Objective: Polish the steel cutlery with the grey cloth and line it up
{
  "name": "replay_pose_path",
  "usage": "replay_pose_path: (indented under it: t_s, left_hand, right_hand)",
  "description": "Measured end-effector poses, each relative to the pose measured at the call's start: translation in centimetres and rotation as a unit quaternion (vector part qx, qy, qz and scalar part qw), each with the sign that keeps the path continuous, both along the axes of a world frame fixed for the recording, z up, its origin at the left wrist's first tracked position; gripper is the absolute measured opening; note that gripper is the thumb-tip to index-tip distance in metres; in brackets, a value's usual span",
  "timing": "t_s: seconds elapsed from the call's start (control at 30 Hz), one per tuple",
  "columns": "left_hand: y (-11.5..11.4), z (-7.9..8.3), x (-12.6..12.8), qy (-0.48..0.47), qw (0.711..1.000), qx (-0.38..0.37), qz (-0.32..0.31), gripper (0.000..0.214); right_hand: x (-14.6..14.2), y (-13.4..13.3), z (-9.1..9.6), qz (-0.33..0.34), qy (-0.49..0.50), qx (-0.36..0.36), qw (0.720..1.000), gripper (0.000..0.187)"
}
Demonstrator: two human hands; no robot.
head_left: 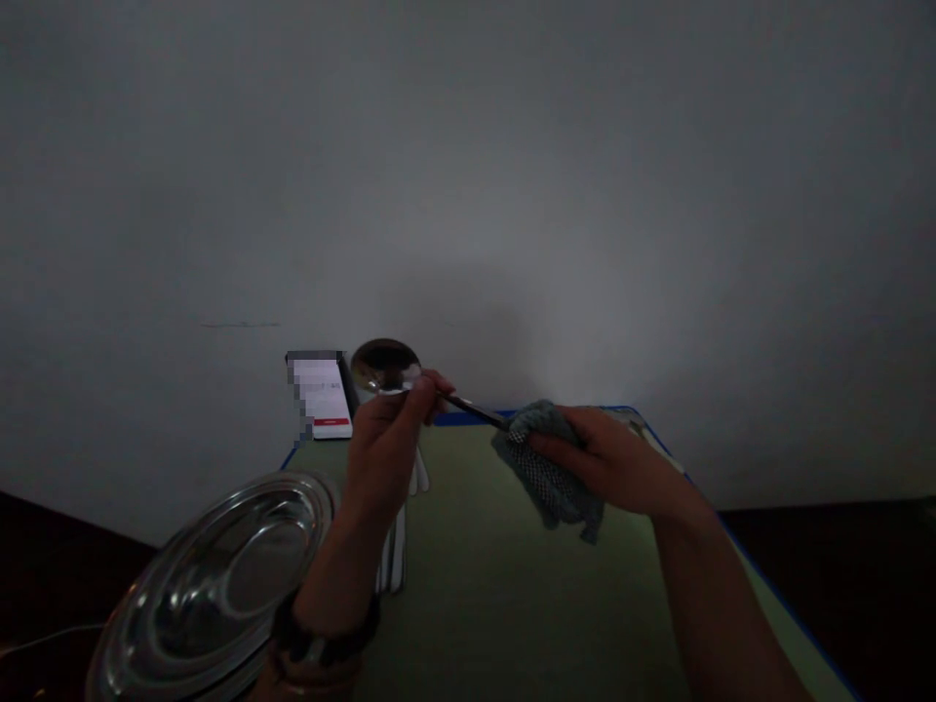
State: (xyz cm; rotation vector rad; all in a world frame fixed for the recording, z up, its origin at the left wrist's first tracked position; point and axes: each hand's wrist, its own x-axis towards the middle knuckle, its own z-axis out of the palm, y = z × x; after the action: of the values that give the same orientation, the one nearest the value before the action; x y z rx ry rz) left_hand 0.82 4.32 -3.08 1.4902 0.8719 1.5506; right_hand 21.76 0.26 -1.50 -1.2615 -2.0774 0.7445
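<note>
My left hand [387, 439] is closed in a pinch on the neck of a large steel spoon [385, 368], holding its bowl up above the green table [483, 585]. The spoon's handle runs to the right into a grey-blue cloth [548, 478]. My right hand [614, 463] is closed around that cloth, which is wrapped over the handle's end. A dark band sits on my left wrist.
A round steel plate [219, 575] lies at the table's near left corner. More cutlery [399, 546] lies on the table behind my left forearm. A phone [322, 395] with a lit screen leans at the far left edge. A plain wall stands behind.
</note>
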Motion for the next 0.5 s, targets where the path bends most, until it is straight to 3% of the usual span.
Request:
replay_pose_path:
  t_s: [0.13, 0.23, 0.33, 0.5]
  left_hand:
    - [-0.2, 1.3, 0.0, -0.123, 0.992, -0.015, -0.005, 0.023]
    - [-0.8, 2.6, -1.0, -0.118, 0.992, -0.047, -0.025, 0.029]
    - [-1.7, 3.2, -1.8, -0.046, 0.988, -0.118, -0.094, 0.03]
    - [-2.3, 2.7, -1.7, 0.119, 0.967, -0.155, -0.165, 0.026]
  right_hand:
    - [0.0, 0.4, -0.8, -0.035, 0.086, -0.042, 0.995, 0.035]
    - [-0.6, 1.3, -2.0, -0.097, 0.226, -0.072, 0.967, 0.045]
    - [-1.5, 2.4, -3.0, -0.112, 0.406, -0.131, 0.897, 0.054]
    - [-2.5, 3.4, -3.2, -0.02, 0.594, -0.246, 0.766, 0.044]
